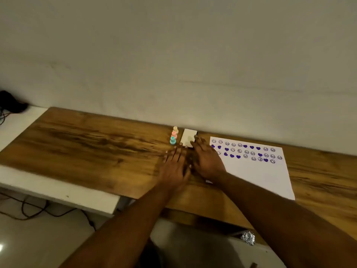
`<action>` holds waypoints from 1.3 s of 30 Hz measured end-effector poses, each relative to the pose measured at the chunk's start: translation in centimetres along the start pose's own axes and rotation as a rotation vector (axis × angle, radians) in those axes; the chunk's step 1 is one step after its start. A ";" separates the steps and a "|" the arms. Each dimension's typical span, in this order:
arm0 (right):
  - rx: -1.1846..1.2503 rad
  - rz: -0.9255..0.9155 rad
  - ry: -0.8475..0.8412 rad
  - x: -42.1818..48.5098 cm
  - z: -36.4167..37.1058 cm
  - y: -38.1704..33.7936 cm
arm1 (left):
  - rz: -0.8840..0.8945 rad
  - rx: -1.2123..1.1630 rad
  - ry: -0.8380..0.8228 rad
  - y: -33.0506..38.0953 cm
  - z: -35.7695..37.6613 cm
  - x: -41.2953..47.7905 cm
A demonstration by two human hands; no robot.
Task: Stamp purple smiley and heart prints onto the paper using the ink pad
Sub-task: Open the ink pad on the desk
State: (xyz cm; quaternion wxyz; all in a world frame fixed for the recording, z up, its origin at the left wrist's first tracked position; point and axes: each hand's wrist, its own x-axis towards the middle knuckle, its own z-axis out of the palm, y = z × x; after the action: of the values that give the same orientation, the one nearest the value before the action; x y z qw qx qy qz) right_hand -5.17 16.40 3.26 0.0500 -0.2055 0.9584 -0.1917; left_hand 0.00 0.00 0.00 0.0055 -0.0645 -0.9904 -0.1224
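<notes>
The paper (pixel 257 171) near the worktop's back edge carries four rows of purple smileys and hearts; its lower half is bare. The left hand (pixel 174 167) and right hand (pixel 207 161) lie flat, gripping nothing. Three stamps (pixel 173 138) stand beside the closed ink pad (pixel 188 137), so stamping looks finished or paused.

Stamps (pixel 174 135) stand left of the pad (pixel 188 137); paper (pixel 257 171) lies right.

Legible text: none. Signs present: purple smiley faces and solid hearts, stamped in four rows along the far portion of the white paper (pixel 257 171). No labels, brands or numbers.
</notes>
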 end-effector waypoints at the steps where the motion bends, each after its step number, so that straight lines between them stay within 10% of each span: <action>1: -0.010 -0.018 -0.011 0.8 0.2 0.1 | -0.001 -0.005 0.013 0.0 0.3 -0.2; 39: -0.204 0.017 -0.196 -5.3 2.9 -6.9 | -0.157 -0.115 0.022 -3.2 0.2 -3.8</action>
State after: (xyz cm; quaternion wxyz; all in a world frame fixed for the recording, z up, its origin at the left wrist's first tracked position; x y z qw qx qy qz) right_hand 2.79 11.81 3.37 0.1236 -0.2190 0.9652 -0.0718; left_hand 3.31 -3.52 -1.05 0.0031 0.0145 -0.9836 -0.1800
